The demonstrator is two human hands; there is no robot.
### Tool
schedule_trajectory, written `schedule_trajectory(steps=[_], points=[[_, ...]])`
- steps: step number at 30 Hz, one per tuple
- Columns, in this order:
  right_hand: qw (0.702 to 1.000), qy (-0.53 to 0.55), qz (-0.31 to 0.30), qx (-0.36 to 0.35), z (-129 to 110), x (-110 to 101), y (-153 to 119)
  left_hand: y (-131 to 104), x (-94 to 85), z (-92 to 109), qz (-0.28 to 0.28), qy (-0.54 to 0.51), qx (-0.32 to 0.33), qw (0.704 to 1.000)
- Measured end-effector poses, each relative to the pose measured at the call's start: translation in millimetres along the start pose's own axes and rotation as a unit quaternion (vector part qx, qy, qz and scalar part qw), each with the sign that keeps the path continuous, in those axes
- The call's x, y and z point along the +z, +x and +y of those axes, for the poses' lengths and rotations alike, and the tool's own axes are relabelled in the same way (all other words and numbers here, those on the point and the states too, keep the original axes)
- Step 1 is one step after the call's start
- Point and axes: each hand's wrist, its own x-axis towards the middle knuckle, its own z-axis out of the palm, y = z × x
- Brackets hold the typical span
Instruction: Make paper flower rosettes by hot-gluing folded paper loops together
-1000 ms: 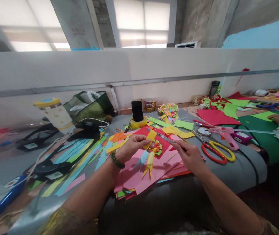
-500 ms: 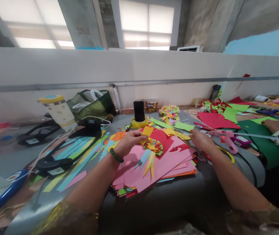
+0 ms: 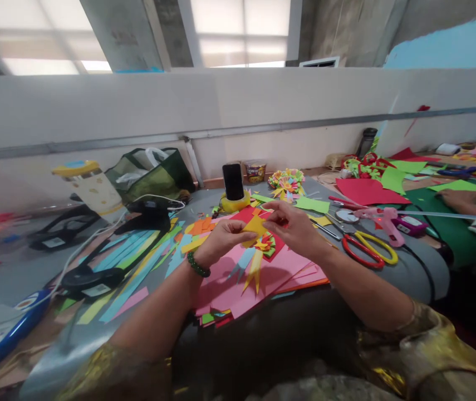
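Between thumb and fingers, my left hand (image 3: 225, 239) pinches a small piece of yellow paper (image 3: 255, 227). My right hand (image 3: 296, 229) meets the same piece at its right edge, thumb and fingertips closed on it. Just below lies a paper rosette (image 3: 268, 245) of yellow, orange and green folds, partly covered by my hands. Yellow and light blue paper tails (image 3: 255, 273) hang from it. It rests on red paper over a stack of pink paper sheets (image 3: 279, 281).
Scissors (image 3: 367, 249) with red and yellow handles and a pink glue gun (image 3: 388, 223) lie at right. A phone (image 3: 233, 182) stands in a yellow tape roll. Colored strips (image 3: 137, 253) lie left, near a tumbler (image 3: 91, 189). A co-worker's hand (image 3: 459, 199) shows far right.
My right hand has moved left from beside the scissors to the yellow paper, leaving the scissors on the table. My left hand keeps its hold on the paper.
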Motion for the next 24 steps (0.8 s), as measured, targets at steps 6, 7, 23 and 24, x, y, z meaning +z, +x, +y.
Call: schedule_trajectory(steps=[6, 7, 23, 24], points=[[0.987, 0.098, -0.026, 0.126, 15.8, -16.1, -4.7, 0.9, -42.7, -0.6, 0.04, 0.124, -0.038, 0.991], [0.981, 0.104, -0.048, 0.159, 19.3, -17.2, -8.8, 1.7, -52.6, -3.1, 0.047, 0.16, -0.056, 0.984], [0.928, 0.236, 0.004, 0.287, 38.6, -16.6, -38.7, -21.0, 45.1, -11.3, 0.033, 0.522, 0.423, 0.74], [0.931, 0.231, -0.003, 0.284, 38.4, -16.5, -40.1, -20.7, 44.6, -13.3, 0.022, 0.523, 0.433, 0.733]])
